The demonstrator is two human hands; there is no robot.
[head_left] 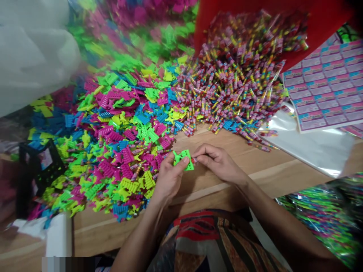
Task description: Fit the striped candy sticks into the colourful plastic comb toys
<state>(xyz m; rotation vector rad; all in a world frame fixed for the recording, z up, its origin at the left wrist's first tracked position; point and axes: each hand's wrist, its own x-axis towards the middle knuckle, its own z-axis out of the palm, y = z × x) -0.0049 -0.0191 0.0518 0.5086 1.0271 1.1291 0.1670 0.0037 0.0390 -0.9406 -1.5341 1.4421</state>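
My left hand (168, 177) is closed on a small green plastic toy piece (183, 158), held just above the wooden floor (255, 166). My right hand (218, 162) pinches a small wrapped candy stick (194, 160) against the right side of that green piece. Both hands meet in the middle of the view. A big heap of green, pink, blue and yellow plastic pieces (119, 143) lies to the left of my hands. A heap of wrapped candy sticks (241, 79) lies beyond them to the right.
A red sheet (326, 26) lies under the far candy heap. Printed label sheets (326, 87) and clear plastic film (312, 147) lie at right. A shiny bag of packed items (326, 215) is at lower right, a black basket (39, 170) at left, a white bag (31, 53) upper left.
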